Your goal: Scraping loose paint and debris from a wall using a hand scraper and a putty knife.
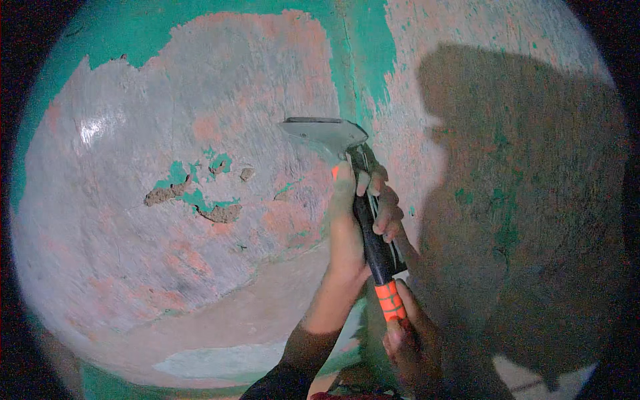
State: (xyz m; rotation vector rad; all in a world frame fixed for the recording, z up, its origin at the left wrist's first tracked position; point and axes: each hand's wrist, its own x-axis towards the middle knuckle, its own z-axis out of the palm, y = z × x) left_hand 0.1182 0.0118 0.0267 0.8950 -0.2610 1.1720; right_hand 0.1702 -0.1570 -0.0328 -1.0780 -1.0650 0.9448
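Observation:
A long-handled scraper (pixel 325 136) is held in both hands in front of a wall with patchy paint. Its wide grey head points up and to the left, with a straight dark edge along the top. I cannot tell whether that edge touches the wall. My left hand (pixel 350 215) grips the black shaft (pixel 369 235) just below the head, fingers wrapped around it. Lower down, my right hand (pixel 405 340) holds the orange, dark-lined grip (pixel 390 300) at the handle's end; part of this hand is in shade.
Green paint (pixel 120 35) covers the wall's upper left and a vertical strip (pixel 357 60) above the scraper. Around it the surface is bare grey and pinkish. Broken hollows (pixel 220 214) show brown material at left. A large shadow (pixel 525 200) darkens the right side.

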